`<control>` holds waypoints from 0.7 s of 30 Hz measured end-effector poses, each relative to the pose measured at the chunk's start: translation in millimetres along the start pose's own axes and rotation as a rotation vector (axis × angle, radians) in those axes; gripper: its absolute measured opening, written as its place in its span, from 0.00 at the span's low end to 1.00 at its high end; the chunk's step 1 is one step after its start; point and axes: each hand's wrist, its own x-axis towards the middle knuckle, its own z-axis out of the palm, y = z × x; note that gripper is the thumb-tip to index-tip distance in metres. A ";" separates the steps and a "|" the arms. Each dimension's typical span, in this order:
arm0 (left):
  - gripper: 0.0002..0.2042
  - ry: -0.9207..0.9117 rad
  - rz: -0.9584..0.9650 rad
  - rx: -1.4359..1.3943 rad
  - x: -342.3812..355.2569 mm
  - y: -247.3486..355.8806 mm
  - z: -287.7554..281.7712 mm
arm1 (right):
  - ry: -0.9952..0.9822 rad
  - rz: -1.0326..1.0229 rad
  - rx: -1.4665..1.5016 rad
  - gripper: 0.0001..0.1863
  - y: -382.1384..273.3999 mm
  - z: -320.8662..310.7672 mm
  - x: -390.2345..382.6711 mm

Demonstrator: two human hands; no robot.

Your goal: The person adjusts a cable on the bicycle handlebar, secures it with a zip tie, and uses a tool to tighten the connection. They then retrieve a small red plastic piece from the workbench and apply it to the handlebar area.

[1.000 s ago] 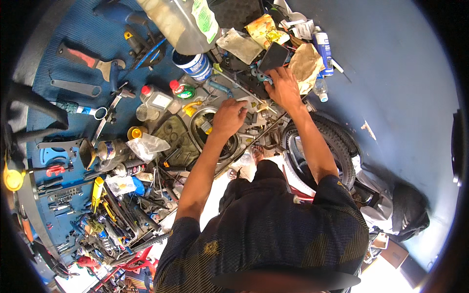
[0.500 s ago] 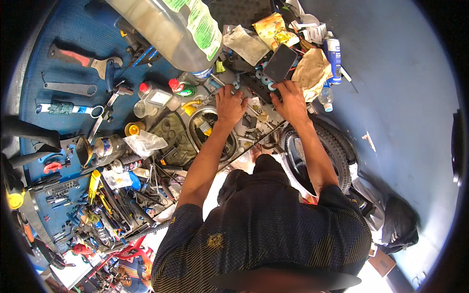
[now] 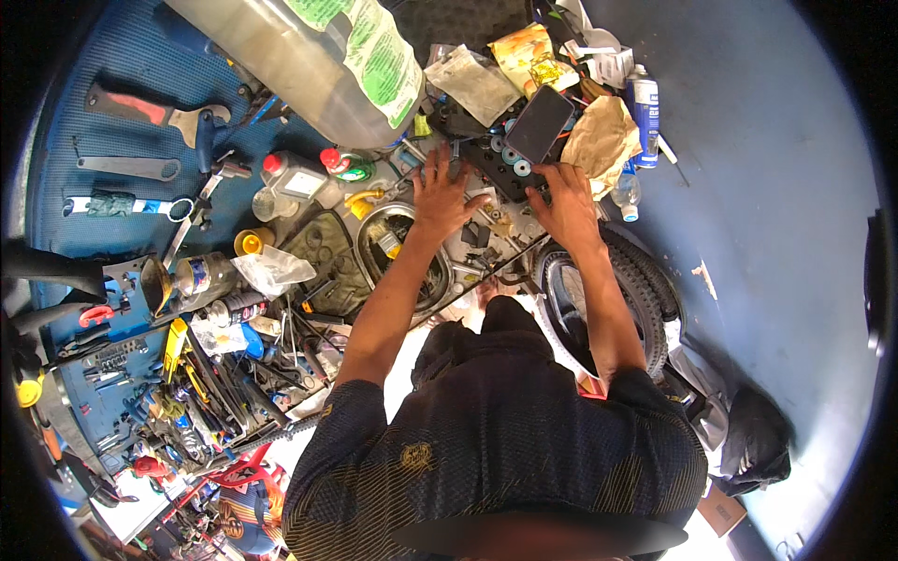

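Black tray point(image 3: 494, 178) holds blue discs point(image 3: 517, 161); hands point(image 3: 440, 192) point(image 3: 563, 201) spread, fingers open, on it

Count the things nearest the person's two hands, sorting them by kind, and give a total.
Hands: 2, left hand and right hand
Dark flat slab: 1
Black tray of round parts: 1
Tyre: 1
Metal ring: 1
Crumpled brown paper: 1
Spray can: 1
Total: 8
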 end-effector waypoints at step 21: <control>0.31 0.135 0.219 -0.099 -13.9 -7.2 -13.8 | -0.018 0.056 0.094 0.20 -1.7 -11.6 9.6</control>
